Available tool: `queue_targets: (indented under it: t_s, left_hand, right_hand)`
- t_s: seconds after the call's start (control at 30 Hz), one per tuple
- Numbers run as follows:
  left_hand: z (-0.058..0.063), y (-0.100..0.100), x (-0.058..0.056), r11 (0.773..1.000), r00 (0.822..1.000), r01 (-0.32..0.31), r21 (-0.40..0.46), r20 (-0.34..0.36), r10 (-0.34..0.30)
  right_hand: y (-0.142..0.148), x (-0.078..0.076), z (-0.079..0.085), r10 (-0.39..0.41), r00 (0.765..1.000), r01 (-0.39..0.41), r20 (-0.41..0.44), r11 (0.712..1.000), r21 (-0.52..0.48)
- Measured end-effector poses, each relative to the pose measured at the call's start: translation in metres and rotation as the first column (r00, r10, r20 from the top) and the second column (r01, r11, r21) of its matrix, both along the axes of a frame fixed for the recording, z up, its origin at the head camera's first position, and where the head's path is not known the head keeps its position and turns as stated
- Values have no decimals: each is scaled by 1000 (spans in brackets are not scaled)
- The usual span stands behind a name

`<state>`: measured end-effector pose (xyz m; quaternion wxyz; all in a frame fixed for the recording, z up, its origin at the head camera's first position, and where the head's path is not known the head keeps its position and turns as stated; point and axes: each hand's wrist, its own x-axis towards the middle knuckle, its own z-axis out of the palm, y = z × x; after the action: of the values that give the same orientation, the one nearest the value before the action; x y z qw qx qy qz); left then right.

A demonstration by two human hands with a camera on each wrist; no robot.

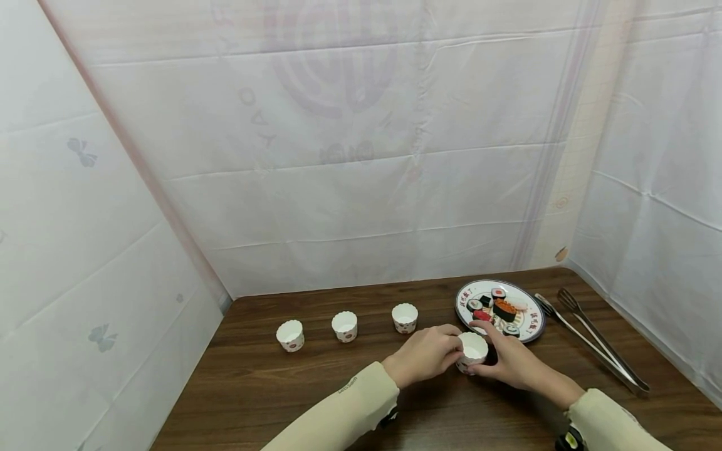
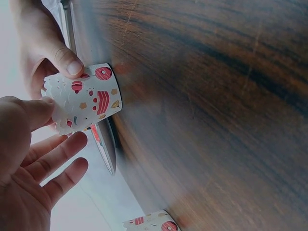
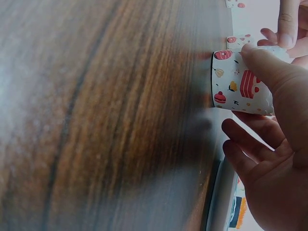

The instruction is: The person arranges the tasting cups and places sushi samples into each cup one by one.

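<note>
A small stack of nested white paper baking cups (image 2: 89, 96), with scalloped rims and red cake prints, stands at the table's front right. My right hand (image 1: 510, 360) grips its side between thumb and fingers. From the other side, my left hand (image 1: 431, 351) pinches the rim with its thumb (image 2: 36, 113) and forefinger, while its other fingers extend away from the cups. The forefinger's tip is partly hidden in the left wrist view. Three single baking cups stand in a row to the left: a left one (image 1: 291, 337), a middle one (image 1: 345, 327) and a right one (image 1: 405, 318).
Behind my right hand lies a round plate (image 1: 468, 294) bearing several sushi pieces. Metal tongs (image 1: 598, 341) lie right of it, along the right side of the brown wooden table (image 1: 254, 388). White printed cloth (image 1: 361, 188) hangs behind and at both sides.
</note>
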<state>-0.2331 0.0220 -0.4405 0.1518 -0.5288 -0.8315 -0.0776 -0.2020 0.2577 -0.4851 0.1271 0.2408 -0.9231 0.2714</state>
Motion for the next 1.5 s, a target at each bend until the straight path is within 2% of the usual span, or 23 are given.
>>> queue_targets:
  t_s: [0.4,0.83,1.1,1.33,1.5]
  left_hand:
    - [1,-1,-3,998,999,35,52,12,-36]
    - [0,-2,-6,994,998,36,107,46,-42]
    - [2,-1,-6,996,999,-12,89,43,8]
    - [3,0,-5,995,999,-46,87,17,45]
    - [1,0,-5,996,999,-32,80,-37,35]
  right_hand:
    - [-1,1,-1,-26,1000,26,-6,1000,-5]
    - [-2,0,-3,-25,999,24,-29,1000,-10]
    - [0,-1,-3,-8,1000,8,-27,1000,-13]
    - [0,-1,-4,7,999,-8,-34,1000,-20]
    - [0,0,-3,10,1000,-11,-26,1000,-21]
